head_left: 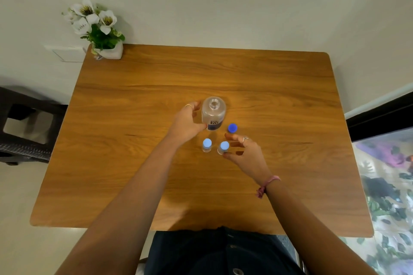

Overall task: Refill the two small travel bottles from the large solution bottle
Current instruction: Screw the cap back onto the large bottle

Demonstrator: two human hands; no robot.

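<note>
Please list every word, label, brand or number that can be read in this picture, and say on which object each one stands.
Large solution bottle: a dark label with bold white letters low on its side, too blurred to read.
Flower pot: a small tag at its base, too small to read.
Two small travel bottles, loose blue cap: no text visible.

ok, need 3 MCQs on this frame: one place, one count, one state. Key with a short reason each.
1. Where does the dark blue cap lie?
A. on the large bottle
B. on the table right of the large bottle
C. beside the flower pot

2. How many small travel bottles stand on the table?
A. one
B. two
C. three

3. The large bottle is:
A. open
B. capped
C. lying on its side

Key: 1 B, cap rests on wood by the bottle's base. 2 B, two light-blue-capped bottles. 3 A, bare neck shows, upright by the left hand.
</note>
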